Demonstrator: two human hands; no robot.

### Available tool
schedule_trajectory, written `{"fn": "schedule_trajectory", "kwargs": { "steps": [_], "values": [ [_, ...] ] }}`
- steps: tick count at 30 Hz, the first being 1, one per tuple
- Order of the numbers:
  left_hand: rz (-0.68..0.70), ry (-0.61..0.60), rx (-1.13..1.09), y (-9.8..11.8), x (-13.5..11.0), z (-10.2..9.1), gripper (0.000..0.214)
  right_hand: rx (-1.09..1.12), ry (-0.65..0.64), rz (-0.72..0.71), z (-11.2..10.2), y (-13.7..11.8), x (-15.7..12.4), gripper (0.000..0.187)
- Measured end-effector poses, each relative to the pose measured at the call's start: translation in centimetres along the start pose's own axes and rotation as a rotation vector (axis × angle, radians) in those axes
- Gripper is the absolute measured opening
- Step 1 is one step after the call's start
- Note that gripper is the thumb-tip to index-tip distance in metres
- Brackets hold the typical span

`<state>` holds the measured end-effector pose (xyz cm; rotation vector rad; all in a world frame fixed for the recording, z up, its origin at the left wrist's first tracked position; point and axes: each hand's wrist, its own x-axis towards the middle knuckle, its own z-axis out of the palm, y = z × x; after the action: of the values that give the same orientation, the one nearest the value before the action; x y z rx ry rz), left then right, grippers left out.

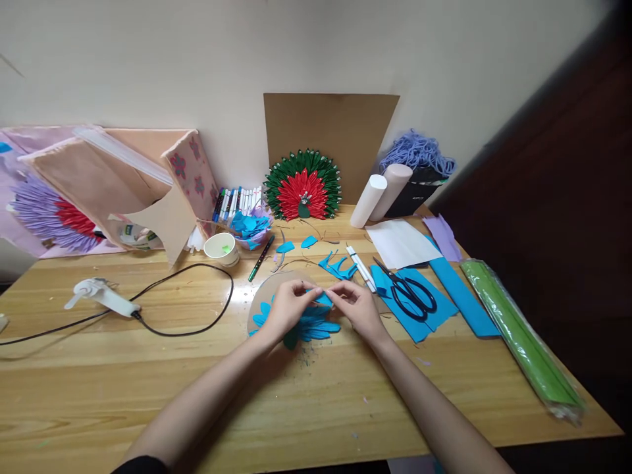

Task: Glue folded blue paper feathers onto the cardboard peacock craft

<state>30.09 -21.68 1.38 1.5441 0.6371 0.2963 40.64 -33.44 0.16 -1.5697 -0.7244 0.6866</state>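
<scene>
My left hand [288,308] and my right hand [359,309] meet near the middle of the table, each pinching one side of a small blue crepe paper petal [323,299]. Right below it lies a fan of blue paper petals [316,327] on a round cardboard disc [257,299]. A dark green piece [291,339] shows at the fan's lower edge. My left hand covers part of the disc and petals. Two loose blue petals [309,241] rest behind my hands, close to blue paper scraps [338,266].
Black scissors [412,294] lie on blue paper [395,315] at the right. A glue gun [106,298] with a looping cord is at the left. Behind stand a paper cup [222,248], a green marker [261,258], a red-and-green paper peacock [303,187] and white rolls [369,199].
</scene>
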Motion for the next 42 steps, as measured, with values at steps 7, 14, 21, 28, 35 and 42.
{"fn": "schedule_trajectory", "kwargs": {
  "steps": [7,14,21,28,35,42],
  "values": [
    [-0.107,-0.061,-0.130,-0.5,0.2,-0.4,0.031,-0.279,0.006,-0.275,-0.2,-0.5,-0.7,0.012],
    [-0.162,-0.027,-0.141,0.3,0.1,-0.4,0.024,-0.246,-0.022,-0.250,-0.5,-0.7,-0.8,0.014],
    [-0.036,-0.031,0.021,0.1,-0.2,-0.2,0.023,0.006,-0.060,0.040,-0.5,0.1,0.0,0.020],
    [0.242,-0.046,0.388,-0.1,-0.7,-0.2,0.016,-0.106,-0.056,0.020,-0.5,0.0,-0.1,0.020],
    [0.208,-0.049,0.380,0.2,-0.2,-0.8,0.015,-0.168,-0.049,0.006,-1.5,0.0,0.2,0.015],
    [0.173,0.007,0.256,0.6,0.3,-1.7,0.014,-0.115,0.028,-0.117,-2.3,-0.4,0.2,0.016]
  ]
}}
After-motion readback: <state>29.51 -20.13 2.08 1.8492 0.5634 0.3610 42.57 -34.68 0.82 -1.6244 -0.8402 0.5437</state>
